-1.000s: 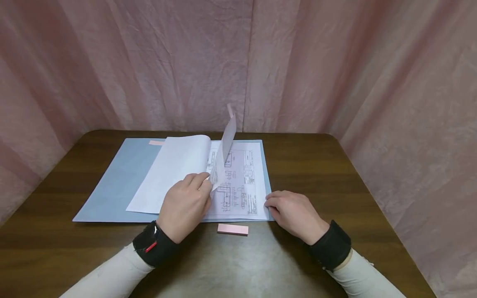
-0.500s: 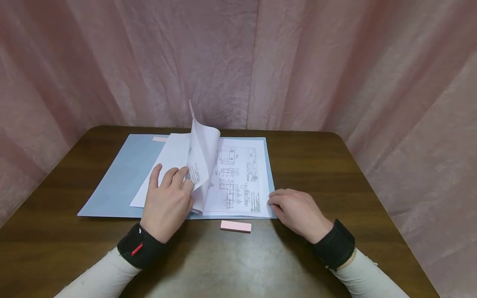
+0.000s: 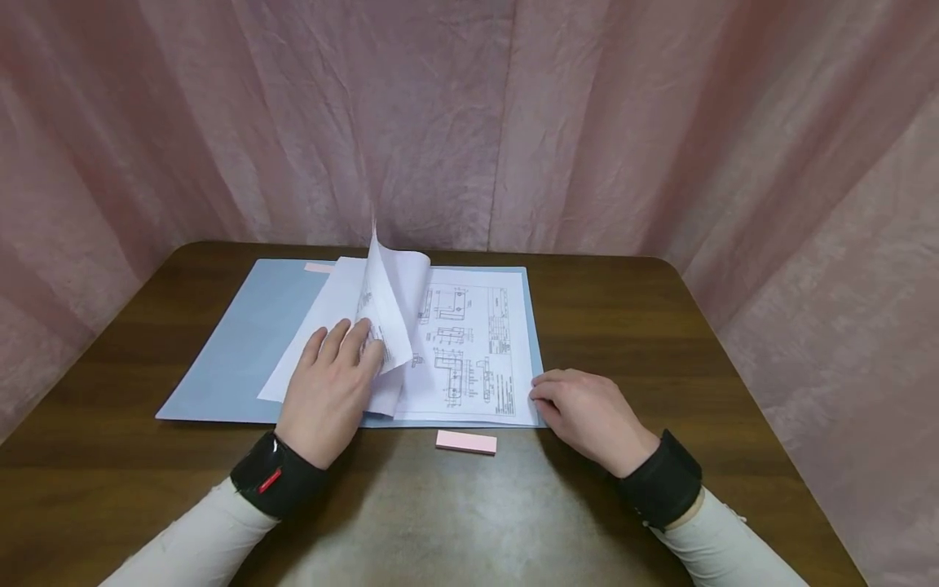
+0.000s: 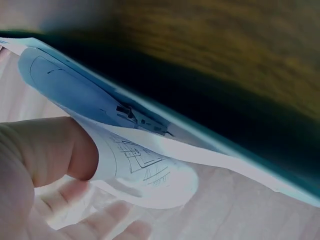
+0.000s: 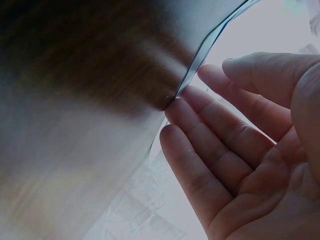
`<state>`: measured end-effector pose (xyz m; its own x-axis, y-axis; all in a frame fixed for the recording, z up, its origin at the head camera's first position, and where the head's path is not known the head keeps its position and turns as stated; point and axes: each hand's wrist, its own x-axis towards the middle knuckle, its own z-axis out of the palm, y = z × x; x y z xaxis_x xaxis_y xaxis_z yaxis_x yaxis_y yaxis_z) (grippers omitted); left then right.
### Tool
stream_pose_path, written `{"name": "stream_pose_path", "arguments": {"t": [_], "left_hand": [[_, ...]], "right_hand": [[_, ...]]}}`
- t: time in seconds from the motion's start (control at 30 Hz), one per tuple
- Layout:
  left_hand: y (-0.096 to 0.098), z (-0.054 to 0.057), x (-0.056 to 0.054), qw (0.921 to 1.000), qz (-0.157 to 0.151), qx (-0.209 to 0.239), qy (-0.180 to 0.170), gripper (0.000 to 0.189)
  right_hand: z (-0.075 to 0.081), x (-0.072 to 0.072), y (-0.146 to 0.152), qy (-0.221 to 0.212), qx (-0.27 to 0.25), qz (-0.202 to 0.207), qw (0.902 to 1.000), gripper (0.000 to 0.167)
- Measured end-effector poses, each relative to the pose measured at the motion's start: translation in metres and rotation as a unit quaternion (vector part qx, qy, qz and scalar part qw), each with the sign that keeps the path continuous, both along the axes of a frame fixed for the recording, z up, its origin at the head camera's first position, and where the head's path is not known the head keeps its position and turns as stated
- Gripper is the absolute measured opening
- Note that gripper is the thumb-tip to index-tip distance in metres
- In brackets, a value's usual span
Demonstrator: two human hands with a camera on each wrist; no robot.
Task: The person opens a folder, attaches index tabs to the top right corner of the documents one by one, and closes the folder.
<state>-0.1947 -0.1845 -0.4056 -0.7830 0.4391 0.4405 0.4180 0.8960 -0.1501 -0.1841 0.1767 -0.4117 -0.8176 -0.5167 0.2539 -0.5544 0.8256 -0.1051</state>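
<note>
My left hand [image 3: 330,391] lies over the left part of a stack of papers and pinches a printed sheet [image 3: 392,322], thumb on one side and fingers on the other. That sheet stands up and curls over to the left. In the left wrist view the thumb overlaps the bent paper [image 4: 145,160], which bears line drawings. Below it, a page with technical drawings [image 3: 469,350] lies flat on the right. The stack rests on an opened light blue folder [image 3: 220,350]. At the folder's right edge, my right hand [image 3: 587,420] touches the border with loosely bent fingertips [image 5: 175,107].
A small pink pad [image 3: 465,443], like sticky tabs, lies on the brown wooden table [image 3: 616,318] just in front of the folder. A pink strip [image 3: 318,267] shows at the folder's upper left. Behind the table hangs a pink curtain [image 3: 411,122].
My left hand has moved left, carrying the raised sheet over to the left and uncovering more of the drawing page. Its fingers have straightened. My right hand has stayed at the folder's edge.
</note>
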Motion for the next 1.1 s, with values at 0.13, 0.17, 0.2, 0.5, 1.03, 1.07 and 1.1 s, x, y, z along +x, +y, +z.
{"name": "stream_pose_path", "arguments": {"t": [0.13, 0.17, 0.2, 0.5, 1.03, 1.07, 1.1], "left_hand": [[-0.001, 0.000, -0.002, 0.9996, -0.020, 0.019, -0.008, 0.082], [-0.002, 0.000, -0.002, 0.9995, -0.021, 0.018, -0.011, 0.086], [-0.002, 0.000, -0.002, 0.9995, -0.022, 0.016, -0.013, 0.088], [-0.001, 0.005, 0.000, 0.9993, -0.018, 0.005, 0.031, 0.098], [0.052, 0.003, -0.002, 0.9912, -0.093, -0.074, -0.058, 0.038], [0.052, 0.002, -0.004, 0.9912, -0.085, -0.081, -0.062, 0.038], [0.052, 0.001, -0.005, 0.9913, -0.077, -0.084, -0.066, 0.039]], "right_hand": [[0.000, 0.000, 0.000, -0.006, 0.001, -0.003, 1.0000, 0.021], [0.000, 0.000, 0.000, -0.008, 0.001, -0.004, 1.0000, 0.021], [0.000, -0.001, 0.000, -0.008, 0.001, -0.004, 1.0000, 0.021], [0.000, -0.001, 0.000, -0.009, -0.002, 0.000, 1.0000, 0.019], [-0.001, 0.000, 0.000, -0.009, 0.005, -0.006, 0.9999, 0.021], [0.000, 0.000, 0.000, -0.007, 0.006, -0.004, 0.9999, 0.021], [0.001, 0.000, 0.000, -0.005, 0.008, -0.004, 0.9999, 0.022]]}}
